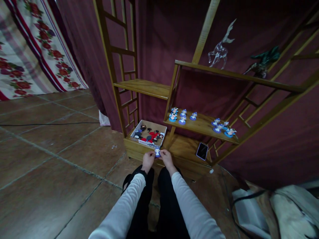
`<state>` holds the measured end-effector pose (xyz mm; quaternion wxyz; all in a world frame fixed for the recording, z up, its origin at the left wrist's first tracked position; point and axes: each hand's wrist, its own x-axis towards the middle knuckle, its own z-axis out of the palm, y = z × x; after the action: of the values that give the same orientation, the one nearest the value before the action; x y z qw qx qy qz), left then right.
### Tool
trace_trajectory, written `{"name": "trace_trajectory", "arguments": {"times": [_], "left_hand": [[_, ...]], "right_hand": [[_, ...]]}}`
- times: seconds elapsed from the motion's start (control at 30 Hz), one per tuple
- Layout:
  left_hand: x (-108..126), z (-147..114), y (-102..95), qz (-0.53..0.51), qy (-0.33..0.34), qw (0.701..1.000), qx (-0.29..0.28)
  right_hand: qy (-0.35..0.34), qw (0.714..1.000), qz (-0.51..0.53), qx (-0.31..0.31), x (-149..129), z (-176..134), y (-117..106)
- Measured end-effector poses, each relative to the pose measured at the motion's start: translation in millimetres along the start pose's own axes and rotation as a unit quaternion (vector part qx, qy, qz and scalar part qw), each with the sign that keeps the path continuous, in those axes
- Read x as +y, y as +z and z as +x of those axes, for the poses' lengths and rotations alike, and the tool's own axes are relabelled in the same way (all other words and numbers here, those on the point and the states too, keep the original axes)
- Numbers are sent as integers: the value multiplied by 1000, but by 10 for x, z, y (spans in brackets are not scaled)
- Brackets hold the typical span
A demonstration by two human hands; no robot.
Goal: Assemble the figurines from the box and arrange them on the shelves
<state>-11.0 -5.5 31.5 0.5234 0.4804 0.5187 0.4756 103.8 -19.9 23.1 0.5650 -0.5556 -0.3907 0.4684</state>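
Observation:
A small white and purple figurine (pixel 157 152) is held upright between my left hand (pixel 149 159) and my right hand (pixel 166 157), just in front of the cabinet's lower board. The fingers of both hands pinch it from either side. Right behind it stands an open cardboard box (pixel 136 128) with several dark and red figurines inside. On the middle shelf (pixel 203 126), up and to the right, several similar purple, blue and white figurines stand in two groups, one at the left end and one at the right.
A phone or tablet (pixel 202 151) lies on the lower board at the right. The top shelf (pixel 239 75) bears a clear glass horse (pixel 219 53) and a dark green statuette (pixel 265 61). A pale bag (pixel 291 212) rests on the floor at the right. A thin cable (pixel 50 124) crosses the floor at left.

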Motion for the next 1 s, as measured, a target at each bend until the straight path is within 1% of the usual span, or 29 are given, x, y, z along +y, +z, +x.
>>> {"name": "trace_trajectory", "arguments": {"times": [0.2,0.3,0.43,0.5,0.6,0.67,0.87,0.93,1.0], "left_hand": [[-115,127,-27,-24,-15,999,-22],[-158,185,-29,-34,-20,999,-30],[-164,193,-31,-46,-5,998,-43],[-153,183,-32,-45,-2,997,-56],[-129,167,-28,-39,-1,997,-67],[-106,153,-22,-43,-2,996,-78],[24,62,-5,-56,-33,990,-123],[71,27,3,-61,-41,989,-131],[107,1,10,-75,-48,988,-127]], "right_hand": [[15,1000,-10,10,-22,21,14],[-3,999,-34,22,-31,36,9],[-37,995,-80,40,-19,51,15],[-50,994,-89,35,-8,56,25],[-63,994,-91,7,-1,56,28],[-71,992,-101,0,-7,47,13],[-72,989,-125,22,-77,-11,-82],[-75,987,-141,29,-122,-41,-106],[-85,983,-158,39,-171,-81,-122]]}}
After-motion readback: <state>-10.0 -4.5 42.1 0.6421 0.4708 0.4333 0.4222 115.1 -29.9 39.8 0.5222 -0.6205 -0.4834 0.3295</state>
